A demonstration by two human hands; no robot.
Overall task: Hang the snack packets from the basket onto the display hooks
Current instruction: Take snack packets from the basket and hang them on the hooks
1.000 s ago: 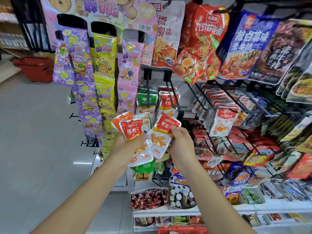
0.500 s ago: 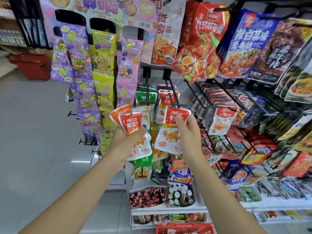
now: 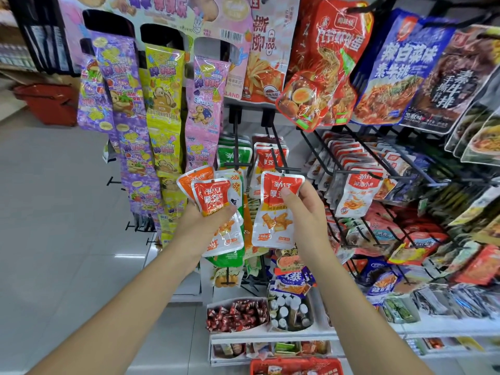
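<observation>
At the display hook (image 3: 271, 133), the right hand (image 3: 307, 215) pinches one red snack packet (image 3: 274, 212) near its top, evidently to offer its hole; the left hand (image 3: 201, 228) grips spare packets (image 3: 213, 197) alongside, ready.

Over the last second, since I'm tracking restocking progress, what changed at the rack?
The right hand raised its single red-and-white packet up and away from the left hand, turning it upright, until its top edge met the tip of a black hook. I cannot tell whether it is threaded on. The left hand kept gripping the bunch of packets.
</observation>
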